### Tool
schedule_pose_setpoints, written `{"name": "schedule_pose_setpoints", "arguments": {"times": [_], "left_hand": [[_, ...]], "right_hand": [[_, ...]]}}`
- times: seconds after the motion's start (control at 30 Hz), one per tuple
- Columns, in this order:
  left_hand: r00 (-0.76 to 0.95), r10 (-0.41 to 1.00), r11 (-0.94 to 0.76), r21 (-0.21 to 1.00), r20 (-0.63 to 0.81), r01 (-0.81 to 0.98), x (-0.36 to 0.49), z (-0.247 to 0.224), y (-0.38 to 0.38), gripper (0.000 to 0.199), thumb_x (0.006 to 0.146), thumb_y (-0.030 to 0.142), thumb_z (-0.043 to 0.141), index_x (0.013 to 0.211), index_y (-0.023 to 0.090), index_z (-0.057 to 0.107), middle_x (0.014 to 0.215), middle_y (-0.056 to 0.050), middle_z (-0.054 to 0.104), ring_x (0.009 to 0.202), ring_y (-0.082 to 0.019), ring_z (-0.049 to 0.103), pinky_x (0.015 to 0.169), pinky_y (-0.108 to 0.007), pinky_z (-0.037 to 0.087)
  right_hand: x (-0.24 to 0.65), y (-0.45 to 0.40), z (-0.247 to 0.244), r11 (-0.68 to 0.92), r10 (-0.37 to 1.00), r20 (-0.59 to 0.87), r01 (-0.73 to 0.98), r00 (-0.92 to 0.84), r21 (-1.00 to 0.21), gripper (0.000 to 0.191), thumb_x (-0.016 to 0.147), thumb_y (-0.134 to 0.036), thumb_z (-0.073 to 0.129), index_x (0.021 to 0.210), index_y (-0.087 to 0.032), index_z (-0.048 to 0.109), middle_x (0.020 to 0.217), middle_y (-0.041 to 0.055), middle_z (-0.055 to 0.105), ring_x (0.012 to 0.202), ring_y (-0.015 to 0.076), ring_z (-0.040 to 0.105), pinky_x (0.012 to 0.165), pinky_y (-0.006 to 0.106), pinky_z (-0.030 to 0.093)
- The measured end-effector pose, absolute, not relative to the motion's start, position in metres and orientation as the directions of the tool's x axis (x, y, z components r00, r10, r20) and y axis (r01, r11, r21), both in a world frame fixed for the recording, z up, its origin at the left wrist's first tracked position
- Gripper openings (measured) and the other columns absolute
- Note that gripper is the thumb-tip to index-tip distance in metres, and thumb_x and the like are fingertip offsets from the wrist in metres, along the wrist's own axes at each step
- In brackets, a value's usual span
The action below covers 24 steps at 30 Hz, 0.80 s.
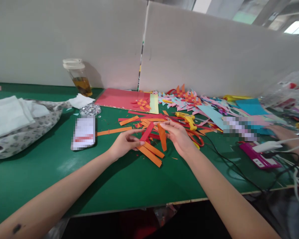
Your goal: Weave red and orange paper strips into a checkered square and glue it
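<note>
My left hand [126, 142] pinches a red paper strip [147, 132] where it meets two orange strips [151, 155] that slant down to the right. Just to the right, my right hand [175, 134] holds a folded orange strip [162, 137] between thumb and fingers, its free end hanging down. Behind both hands, loose red and orange strips [126, 131] lie on the green table [129, 186]. An orange and red woven paper fish [142, 104] rests on a red sheet [117, 99].
A phone [84, 132] lies left of my hands, with a drink cup [79, 78] and a patterned cloth bag [27, 132] beyond. Rightward are a yellow glue gun [188, 119], scissors [198, 137], cables and a purple power strip [259, 156]. Another person's arm [289, 142] reaches in at the right.
</note>
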<state>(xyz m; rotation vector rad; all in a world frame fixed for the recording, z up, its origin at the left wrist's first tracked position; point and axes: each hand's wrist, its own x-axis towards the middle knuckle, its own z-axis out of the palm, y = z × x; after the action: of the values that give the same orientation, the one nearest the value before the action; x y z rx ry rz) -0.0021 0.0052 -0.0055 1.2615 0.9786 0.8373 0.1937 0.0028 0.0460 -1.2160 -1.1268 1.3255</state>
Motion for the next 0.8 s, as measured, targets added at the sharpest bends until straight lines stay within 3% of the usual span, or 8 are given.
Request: {"name": "schedule_pose_setpoints", "arguments": {"times": [0.37, 0.6, 0.8], "left_hand": [[0.365, 0.922, 0.137, 0.991, -0.132, 0.012, -0.0016, -0.0059, 0.0053, 0.061, 0.063, 0.028, 0.074, 0.12, 0.02, 0.054, 0.063, 0.002, 0.064, 0.053, -0.009, 0.057, 0.053, -0.021, 0.051], [0.373, 0.919, 0.136, 0.991, -0.129, 0.009, -0.0022, -0.0075, 0.0054, 0.067, 0.064, 0.027, 0.073, 0.127, 0.022, 0.048, 0.064, 0.002, 0.064, 0.053, -0.008, 0.056, 0.051, -0.019, 0.05], [0.372, 0.919, 0.135, 0.991, -0.128, 0.007, -0.0022, -0.0077, 0.006, 0.068, 0.065, 0.027, 0.073, 0.127, 0.021, 0.047, 0.064, 0.002, 0.064, 0.053, -0.009, 0.056, 0.051, -0.02, 0.05]], "right_hand": [[0.1939, 0.0024, 0.0465, -0.065, 0.997, -0.064, -0.039, -0.033, -0.997, 0.019, 0.065, -0.038, 0.067, 0.069, -0.021, 0.059, 0.088, 0.0015, 0.067, 0.08, 0.0153, 0.057, 0.063, 0.026, 0.041], [0.1923, 0.0013, 0.0481, -0.076, 0.996, -0.073, -0.052, -0.049, -0.996, 0.016, 0.064, -0.035, 0.068, 0.069, -0.021, 0.061, 0.103, 0.0022, 0.066, 0.082, 0.0147, 0.056, 0.062, 0.026, 0.041], [0.1933, 0.001, 0.0479, -0.058, 0.998, -0.058, -0.018, -0.03, -0.998, 0.016, 0.065, -0.036, 0.068, 0.07, -0.022, 0.062, 0.094, 0.0009, 0.068, 0.079, 0.0144, 0.056, 0.061, 0.026, 0.038]]}}
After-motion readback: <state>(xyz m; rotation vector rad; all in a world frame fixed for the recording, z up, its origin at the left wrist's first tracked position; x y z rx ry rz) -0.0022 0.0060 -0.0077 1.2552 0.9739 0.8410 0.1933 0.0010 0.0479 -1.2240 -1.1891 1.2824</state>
